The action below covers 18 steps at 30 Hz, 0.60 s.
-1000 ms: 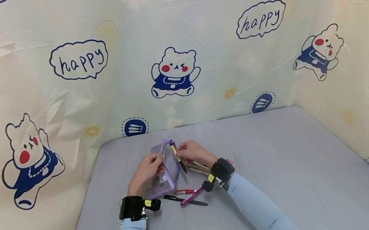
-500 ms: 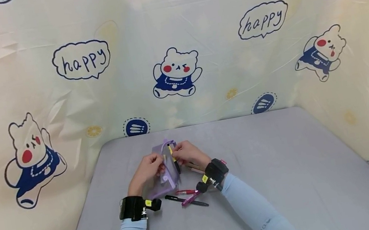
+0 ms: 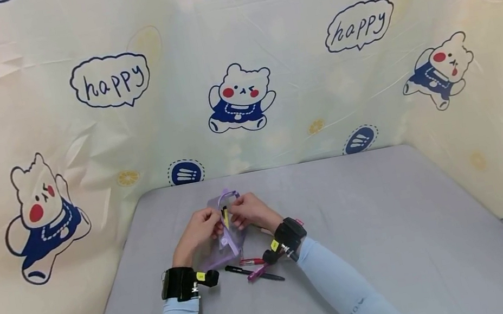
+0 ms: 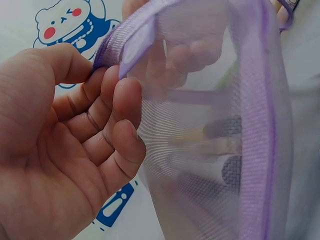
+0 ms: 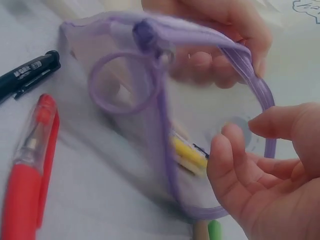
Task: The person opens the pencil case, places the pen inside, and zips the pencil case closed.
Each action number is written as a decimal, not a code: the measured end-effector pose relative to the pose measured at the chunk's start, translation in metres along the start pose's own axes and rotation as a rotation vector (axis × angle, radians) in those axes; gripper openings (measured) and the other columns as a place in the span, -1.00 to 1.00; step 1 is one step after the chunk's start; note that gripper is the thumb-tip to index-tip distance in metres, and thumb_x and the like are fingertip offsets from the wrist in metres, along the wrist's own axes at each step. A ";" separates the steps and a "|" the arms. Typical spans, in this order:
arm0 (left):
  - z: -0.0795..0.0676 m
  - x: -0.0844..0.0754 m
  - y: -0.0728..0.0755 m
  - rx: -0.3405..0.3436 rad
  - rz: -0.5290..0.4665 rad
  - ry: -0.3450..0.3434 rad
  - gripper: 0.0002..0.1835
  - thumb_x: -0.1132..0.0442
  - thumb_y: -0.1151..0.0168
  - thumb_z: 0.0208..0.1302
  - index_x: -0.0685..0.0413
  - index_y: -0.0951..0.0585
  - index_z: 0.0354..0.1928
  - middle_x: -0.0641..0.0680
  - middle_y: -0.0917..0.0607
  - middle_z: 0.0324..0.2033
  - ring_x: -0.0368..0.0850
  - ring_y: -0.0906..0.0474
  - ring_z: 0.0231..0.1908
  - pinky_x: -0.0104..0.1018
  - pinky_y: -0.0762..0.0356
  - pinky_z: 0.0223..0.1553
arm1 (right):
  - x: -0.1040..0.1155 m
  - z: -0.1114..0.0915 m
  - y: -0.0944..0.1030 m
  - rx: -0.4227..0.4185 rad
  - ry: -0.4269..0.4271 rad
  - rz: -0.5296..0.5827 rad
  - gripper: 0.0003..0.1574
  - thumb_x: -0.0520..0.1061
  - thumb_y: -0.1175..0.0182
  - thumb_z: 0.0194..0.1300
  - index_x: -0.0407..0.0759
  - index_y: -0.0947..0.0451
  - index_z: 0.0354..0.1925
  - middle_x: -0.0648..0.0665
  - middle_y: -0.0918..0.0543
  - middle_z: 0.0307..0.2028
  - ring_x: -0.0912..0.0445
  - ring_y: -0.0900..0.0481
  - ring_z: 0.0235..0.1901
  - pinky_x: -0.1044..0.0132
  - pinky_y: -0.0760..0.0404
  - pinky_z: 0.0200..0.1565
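A purple-trimmed mesh pencil pouch stands with its zip side apart, its contents showing through the netting. My left hand pinches the zipped edge between thumb and fingers. Inside the mouth lies a yellow pen, tilted down into the pouch. My right hand is right at the opening, thumb and fingertips apart and loosely bent, with nothing between them. In the left wrist view, blurred right-hand fingers show behind the mesh, along with dark-ended pens.
On the grey table, a red pen, a black pen and a purple pen lie in front of the pouch. Green and brownish pen ends show below the pouch mouth. A patterned curtain hangs behind.
My right hand has moved left to the pouch, taking the yellow pen into its mouth, and its fingers have let go. My left hand keeps its pinch on the pouch edge.
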<state>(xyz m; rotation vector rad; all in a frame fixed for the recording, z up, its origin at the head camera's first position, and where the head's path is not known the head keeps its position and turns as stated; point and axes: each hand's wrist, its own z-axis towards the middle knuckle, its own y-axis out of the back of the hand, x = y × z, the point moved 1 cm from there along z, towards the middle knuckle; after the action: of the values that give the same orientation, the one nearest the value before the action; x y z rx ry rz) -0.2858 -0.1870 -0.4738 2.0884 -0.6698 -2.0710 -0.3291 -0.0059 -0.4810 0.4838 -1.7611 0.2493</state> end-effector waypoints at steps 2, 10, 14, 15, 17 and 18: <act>0.000 0.001 0.000 -0.005 -0.007 0.001 -0.71 0.18 0.02 0.50 0.21 -0.52 -0.35 0.04 -0.60 -0.50 -0.12 -0.54 -0.48 -0.30 -0.54 -0.41 | 0.001 -0.003 0.001 -0.003 0.007 -0.005 -0.57 -0.18 -0.11 0.37 -0.53 -0.50 0.03 -0.25 -0.63 -0.42 0.14 -0.54 -0.64 0.34 -0.60 -0.54; 0.001 -0.002 0.001 -0.008 0.003 -0.006 -0.71 0.17 0.02 0.49 0.19 -0.51 -0.37 0.05 -0.61 -0.49 -0.11 -0.53 -0.47 -0.29 -0.54 -0.41 | 0.015 -0.022 0.012 -0.044 0.047 -0.073 -0.70 -0.11 -0.11 0.40 -0.29 -0.57 -0.04 -0.23 -0.67 -0.35 0.14 -0.58 -0.57 -0.04 -0.69 -0.19; 0.000 -0.003 0.001 -0.008 0.008 0.004 -0.70 0.16 0.02 0.50 0.18 -0.51 -0.37 0.06 -0.60 -0.48 -0.11 -0.53 -0.47 -0.27 -0.54 -0.39 | 0.020 -0.028 0.018 -0.046 0.070 -0.128 -0.68 -0.08 -0.11 0.42 -0.27 -0.56 0.00 -0.24 -0.68 -0.34 0.14 -0.59 -0.57 -0.16 -0.65 -0.09; 0.000 -0.003 0.001 -0.008 0.010 0.007 -0.71 0.16 0.02 0.50 0.19 -0.51 -0.36 0.06 -0.61 -0.48 -0.10 -0.53 -0.47 -0.27 -0.54 -0.38 | 0.021 -0.029 0.019 -0.041 0.075 -0.135 -0.67 -0.08 -0.11 0.42 -0.28 -0.56 0.00 -0.23 -0.68 -0.34 0.14 -0.59 -0.56 -0.17 -0.64 -0.08; 0.000 -0.002 0.000 -0.010 0.003 0.015 -0.70 0.16 0.02 0.49 0.19 -0.52 -0.36 0.06 -0.61 -0.48 -0.10 -0.54 -0.47 -0.26 -0.54 -0.38 | 0.022 -0.031 0.022 -0.030 0.086 -0.155 -0.65 -0.07 -0.12 0.42 -0.30 -0.54 0.01 -0.22 -0.68 -0.34 0.11 -0.61 -0.54 -0.18 -0.64 -0.08; 0.000 -0.002 0.000 -0.010 0.001 0.017 -0.71 0.16 0.01 0.49 0.19 -0.52 -0.37 0.06 -0.61 -0.48 -0.10 -0.54 -0.47 -0.26 -0.54 -0.38 | 0.023 -0.032 0.023 -0.025 0.091 -0.165 -0.63 -0.06 -0.12 0.42 -0.32 -0.53 0.02 -0.22 -0.68 -0.34 0.10 -0.61 -0.53 -0.18 -0.64 -0.08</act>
<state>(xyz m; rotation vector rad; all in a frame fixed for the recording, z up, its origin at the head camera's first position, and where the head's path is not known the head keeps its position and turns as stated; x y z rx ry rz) -0.2856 -0.1867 -0.4722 2.0981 -0.6560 -2.0491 -0.3156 0.0236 -0.4487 0.5881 -1.6240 0.1307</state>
